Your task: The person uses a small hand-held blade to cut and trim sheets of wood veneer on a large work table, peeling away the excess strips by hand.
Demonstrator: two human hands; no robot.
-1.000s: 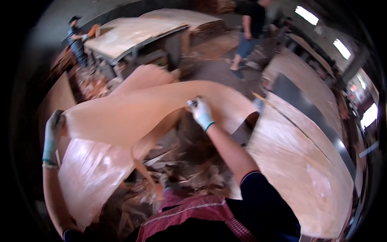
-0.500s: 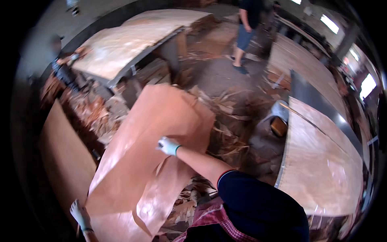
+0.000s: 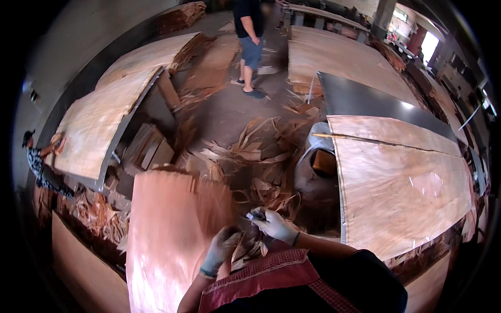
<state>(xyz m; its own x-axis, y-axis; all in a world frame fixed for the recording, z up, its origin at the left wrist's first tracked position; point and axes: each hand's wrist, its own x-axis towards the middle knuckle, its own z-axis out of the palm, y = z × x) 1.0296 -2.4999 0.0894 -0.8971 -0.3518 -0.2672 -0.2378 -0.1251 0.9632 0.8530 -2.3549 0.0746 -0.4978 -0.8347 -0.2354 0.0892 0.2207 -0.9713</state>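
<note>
The left hand (image 3: 219, 253), in a pale glove with a teal cuff, has its fingers bent in toward the thumb at the right edge of the reddish veneer sheet (image 3: 167, 240); whether it grips anything, or touches that edge, cannot be told. The right hand (image 3: 276, 226), gloved alike, is just beside it, slightly higher, its fingers closed around a small pale object (image 3: 252, 216) whose kind cannot be made out. The sheet lies left of both hands and runs down to the lower edge of view, its far end ragged. At far left, a co-worker (image 3: 36, 159) in patterned clothing reaches onto a veneer-topped table (image 3: 91, 135); a flat board (image 3: 83, 266) slants below. In the middle, a person in shorts (image 3: 252, 49) stands on the floor (image 3: 224, 122) beyond loose veneer scraps (image 3: 245, 151). On the right, a thin stick (image 3: 386, 140) lies across a broad pale sheet (image 3: 402, 193), with a dark smooth panel (image 3: 370, 99) along its far side.
</note>
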